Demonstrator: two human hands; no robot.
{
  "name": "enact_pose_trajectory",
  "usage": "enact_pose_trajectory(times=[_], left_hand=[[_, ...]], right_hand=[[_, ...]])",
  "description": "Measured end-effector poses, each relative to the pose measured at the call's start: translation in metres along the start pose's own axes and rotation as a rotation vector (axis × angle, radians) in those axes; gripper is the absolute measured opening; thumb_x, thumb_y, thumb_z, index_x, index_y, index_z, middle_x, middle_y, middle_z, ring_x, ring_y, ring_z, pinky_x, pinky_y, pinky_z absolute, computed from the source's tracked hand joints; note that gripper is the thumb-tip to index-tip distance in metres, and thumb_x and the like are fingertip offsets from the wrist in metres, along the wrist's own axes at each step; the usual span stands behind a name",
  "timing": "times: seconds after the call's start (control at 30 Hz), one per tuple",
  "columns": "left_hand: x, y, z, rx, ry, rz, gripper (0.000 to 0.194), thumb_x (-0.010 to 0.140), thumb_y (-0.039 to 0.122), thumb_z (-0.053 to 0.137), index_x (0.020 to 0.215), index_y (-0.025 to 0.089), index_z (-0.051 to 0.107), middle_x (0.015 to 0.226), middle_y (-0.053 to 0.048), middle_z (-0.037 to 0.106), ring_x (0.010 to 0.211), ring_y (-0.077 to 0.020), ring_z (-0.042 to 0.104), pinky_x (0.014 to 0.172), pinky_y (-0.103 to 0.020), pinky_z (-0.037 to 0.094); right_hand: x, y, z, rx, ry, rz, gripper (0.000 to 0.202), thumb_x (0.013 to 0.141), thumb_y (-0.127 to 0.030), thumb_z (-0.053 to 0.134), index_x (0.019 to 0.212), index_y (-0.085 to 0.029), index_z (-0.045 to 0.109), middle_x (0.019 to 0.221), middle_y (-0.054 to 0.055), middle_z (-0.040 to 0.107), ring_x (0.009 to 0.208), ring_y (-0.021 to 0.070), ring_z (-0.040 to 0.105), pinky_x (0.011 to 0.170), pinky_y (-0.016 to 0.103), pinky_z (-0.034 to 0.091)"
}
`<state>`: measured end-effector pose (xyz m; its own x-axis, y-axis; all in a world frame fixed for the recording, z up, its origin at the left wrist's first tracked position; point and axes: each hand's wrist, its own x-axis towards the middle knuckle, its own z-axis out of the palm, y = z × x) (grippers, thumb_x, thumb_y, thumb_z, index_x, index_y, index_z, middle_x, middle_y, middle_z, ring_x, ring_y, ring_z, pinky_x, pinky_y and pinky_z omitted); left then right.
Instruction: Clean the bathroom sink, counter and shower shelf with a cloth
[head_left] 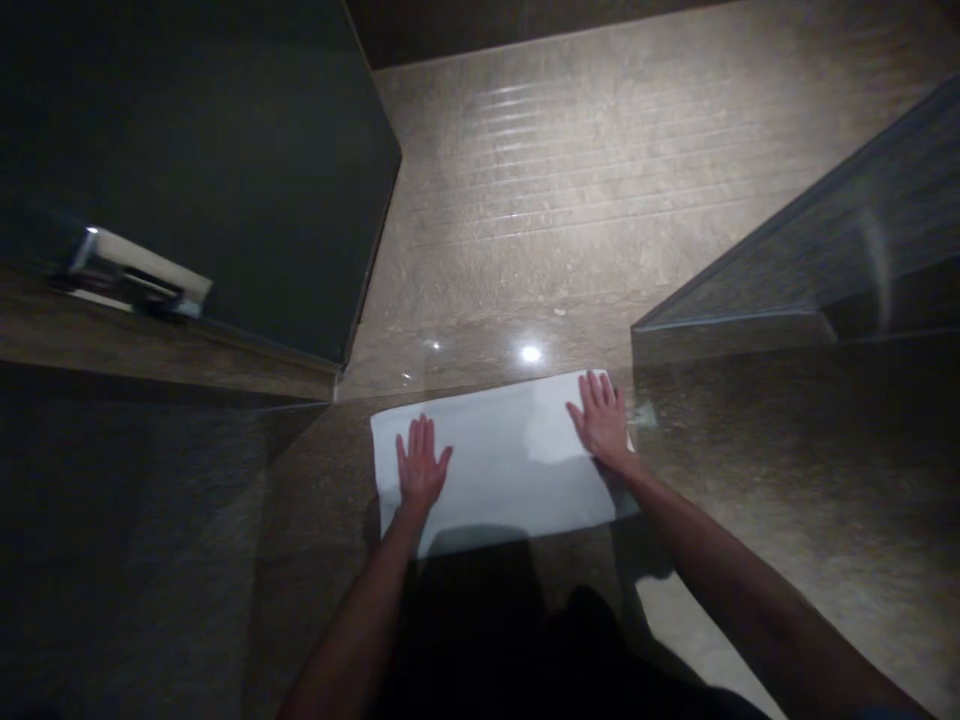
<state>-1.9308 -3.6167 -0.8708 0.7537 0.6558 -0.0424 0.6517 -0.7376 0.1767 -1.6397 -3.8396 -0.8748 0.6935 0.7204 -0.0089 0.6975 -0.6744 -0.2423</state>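
A white towel (502, 462) lies flat on the shiny stone floor (585, 200), between a dark glass door on the left and a glass wall (810, 270) on the right. The left hand (420, 468) and right hand (602, 420) press down on it, fingers spread wide and holding nothing (likely to keep it smooth and still).

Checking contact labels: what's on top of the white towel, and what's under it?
On the white towel: left hand and right hand, both flat, palms down. It lies on the stone floor; the floor beneath it is covered.
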Motion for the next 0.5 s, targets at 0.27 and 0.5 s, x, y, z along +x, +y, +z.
enact_pose_trajectory(times=[0.27, 0.5], left_hand=[[-0.012, -0.034, -0.050, -0.141, -0.008, -0.889, 0.057, 0.100, 0.042, 0.033, 0.133, 0.000, 0.054, 0.130, -0.029, 0.063, 0.123, -0.0370, 0.060, 0.106, -0.048, 0.047], [-0.086, -0.044, -0.055, -0.366, -0.320, -0.886, 0.054, 0.087, 0.063, 0.053, 0.112, 0.017, 0.069, 0.112, -0.017, 0.074, 0.106, -0.0337, 0.069, 0.095, -0.044, 0.052]], right_hand=[[-0.055, 0.031, -0.048, 0.130, -0.077, 0.399, 0.056, 0.101, -0.050, 0.033, 0.130, -0.007, 0.056, 0.121, 0.023, 0.064, 0.113, 0.0329, 0.060, 0.098, 0.045, 0.047], [-0.152, 0.010, -0.057, 0.334, -0.322, 0.736, 0.059, 0.092, -0.066, 0.044, 0.114, -0.015, 0.063, 0.101, 0.020, 0.071, 0.092, 0.0326, 0.068, 0.077, 0.039, 0.050]])
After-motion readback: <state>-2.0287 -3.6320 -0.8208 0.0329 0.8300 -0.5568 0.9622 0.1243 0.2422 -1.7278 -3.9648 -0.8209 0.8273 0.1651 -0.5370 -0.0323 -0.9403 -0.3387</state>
